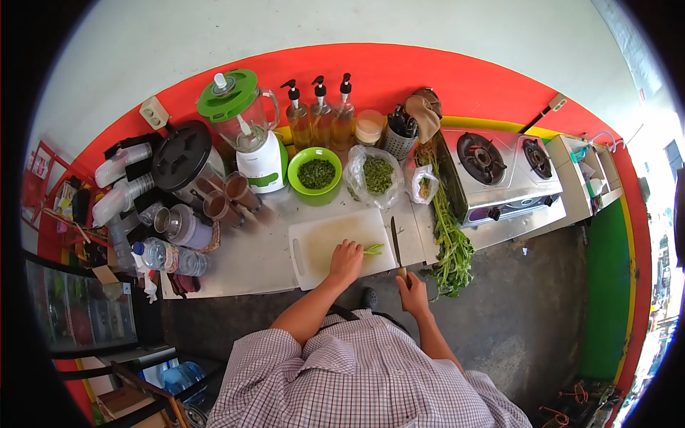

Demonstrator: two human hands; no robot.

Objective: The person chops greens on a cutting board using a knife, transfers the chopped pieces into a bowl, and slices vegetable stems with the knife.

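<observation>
Okay, my right hand (412, 292) grips the knife (396, 241) by its handle, blade beside the board's right edge; my left hand (346, 262) holds green stalks (374, 249) on the cutting board (314, 235). Best: fingertips tucked, stalks bunched, blade upright, light pressure.

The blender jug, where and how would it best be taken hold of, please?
Probably by its clear handle, from the right, where the loop juts out beside the jug; the right hand would first have to set down the knife.
</observation>
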